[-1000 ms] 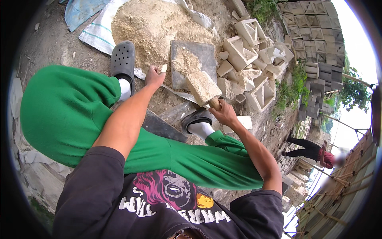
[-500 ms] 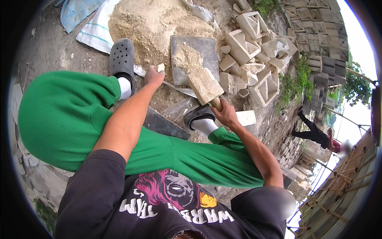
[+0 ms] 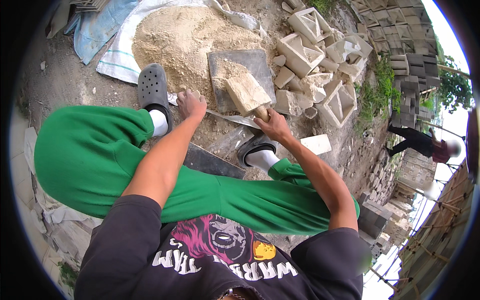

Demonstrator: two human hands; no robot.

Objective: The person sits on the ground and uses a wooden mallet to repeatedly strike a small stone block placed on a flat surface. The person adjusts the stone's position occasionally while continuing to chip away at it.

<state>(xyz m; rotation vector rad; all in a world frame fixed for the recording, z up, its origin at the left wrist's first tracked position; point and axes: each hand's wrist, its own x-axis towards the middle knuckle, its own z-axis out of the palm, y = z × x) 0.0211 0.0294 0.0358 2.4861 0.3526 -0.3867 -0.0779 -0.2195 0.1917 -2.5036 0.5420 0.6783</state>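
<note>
My right hand [image 3: 272, 125] is wrapped round the short handle of a blocky, pale wooden mallet [image 3: 247, 93]. The mallet head hangs over a dark square slab [image 3: 266, 60], which carries crumbled tan material. To the left of the slab, my left hand [image 3: 191, 105] is closed low over the ground, its fingers curled round a small pale stone piece [image 3: 196, 94]; only a bit of the piece shows past the fingertips.
Tan rubble and powder [image 3: 170, 37] lie heaped on a white sack [image 3: 117, 65]. Broken hollow blocks [image 3: 337, 102] are piled at right. A dark flat strip [image 3: 210, 162] lies between my grey clogs [image 3: 153, 85]. Another person [image 3: 417, 142] walks at far right.
The mallet and my right hand have shifted left. My left hand has turned, so its fingers now cover most of the stone piece. The other person appears farther right.
</note>
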